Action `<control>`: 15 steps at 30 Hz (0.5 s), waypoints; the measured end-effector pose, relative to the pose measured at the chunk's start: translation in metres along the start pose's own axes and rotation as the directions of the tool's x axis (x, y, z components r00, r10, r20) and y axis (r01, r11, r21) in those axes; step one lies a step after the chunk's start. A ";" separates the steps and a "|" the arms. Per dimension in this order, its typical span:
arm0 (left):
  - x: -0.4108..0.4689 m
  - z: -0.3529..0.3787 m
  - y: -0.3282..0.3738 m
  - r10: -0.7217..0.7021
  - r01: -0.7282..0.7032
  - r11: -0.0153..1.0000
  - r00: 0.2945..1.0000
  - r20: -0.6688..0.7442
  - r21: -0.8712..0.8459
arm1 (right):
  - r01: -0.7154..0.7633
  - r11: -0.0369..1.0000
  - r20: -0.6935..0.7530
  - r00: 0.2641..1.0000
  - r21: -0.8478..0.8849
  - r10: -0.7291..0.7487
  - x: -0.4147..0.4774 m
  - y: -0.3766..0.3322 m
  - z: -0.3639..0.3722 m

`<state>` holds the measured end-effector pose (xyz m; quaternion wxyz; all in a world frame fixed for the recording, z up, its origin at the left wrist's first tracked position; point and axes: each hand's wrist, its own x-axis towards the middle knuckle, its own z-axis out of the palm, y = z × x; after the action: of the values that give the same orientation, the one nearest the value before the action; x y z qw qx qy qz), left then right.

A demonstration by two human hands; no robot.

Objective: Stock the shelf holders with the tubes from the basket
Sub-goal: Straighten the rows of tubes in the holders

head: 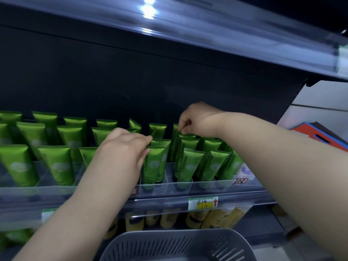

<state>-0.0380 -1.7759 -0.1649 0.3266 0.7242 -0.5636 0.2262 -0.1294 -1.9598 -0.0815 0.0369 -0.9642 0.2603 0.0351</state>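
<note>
Standing close, I see a dark shop shelf (37, 201) with a black back panel (113, 81) and an upper shelf (207, 34) overhead whose clear edge strip catches the light. Clear holders (207, 185) split the shelf into narrow lanes, and green tubes (60, 164) stand in them caps down, in rows running front to back. A price tag (203, 203) with a red arrow sits on the front rail. Yellow bottles (167, 219) line the shelf below. Off to the right lies a red and blue thing (320, 136), too blurred to name. A grey slotted basket (169, 234) sits low in front of the shelf, nearest the person.

Both bare arms reach in over the rail. The left hand (124, 147) has its fingers stretched almost straight, not clenched, and their tips touch the crimped top of a front tube (155, 162) in a middle lane. The right hand (197, 119) is farther back and higher, its fingers curled down and pinching the top edge of a back tube (175, 144), which stands upright among the rear rows. The two hands are near each other but apart.
</note>
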 end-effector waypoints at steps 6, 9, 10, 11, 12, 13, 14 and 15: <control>-0.001 -0.003 -0.001 -0.002 0.002 1.000 1.000 0.006 -0.006 | -0.058 0.998 0.016 0.998 -0.030 0.058 -0.005 0.009 0.001; 0.000 -0.004 -0.001 -0.006 0.006 1.000 1.000 0.004 -0.016 | -0.078 0.995 0.028 0.996 -0.066 0.080 -0.004 0.011 0.007; 0.000 -0.005 0.000 -0.009 0.009 1.000 1.000 0.006 -0.015 | -0.080 0.994 0.030 0.996 -0.073 0.083 -0.003 0.011 0.008; 0.000 -0.005 0.000 -0.011 0.012 1.000 1.000 0.010 -0.013 | -0.082 0.994 0.029 0.996 -0.075 0.085 -0.003 0.010 0.009; -0.001 -0.005 0.001 -0.012 0.012 1.000 1.000 0.012 -0.011 | -0.083 0.994 0.026 0.996 -0.075 0.085 -0.002 0.011 0.010; -0.001 -0.005 0.001 -0.010 0.011 1.000 1.000 0.012 -0.012 | -0.083 0.994 0.023 0.996 -0.075 0.085 -0.002 0.011 0.011; -0.001 -0.005 0.001 -0.009 0.009 1.000 1.000 0.012 -0.014 | -0.083 0.994 0.020 0.996 -0.075 0.085 -0.001 0.011 0.011; -0.001 -0.005 0.001 -0.009 0.009 1.000 1.000 0.013 -0.016 | -0.082 0.994 0.013 0.996 -0.072 0.083 -0.002 0.011 0.010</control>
<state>-0.0391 -1.7717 -0.1615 0.3298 0.7256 -0.5641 0.2155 -0.1369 -1.9677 -0.0921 0.0030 -0.9530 0.2982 0.0533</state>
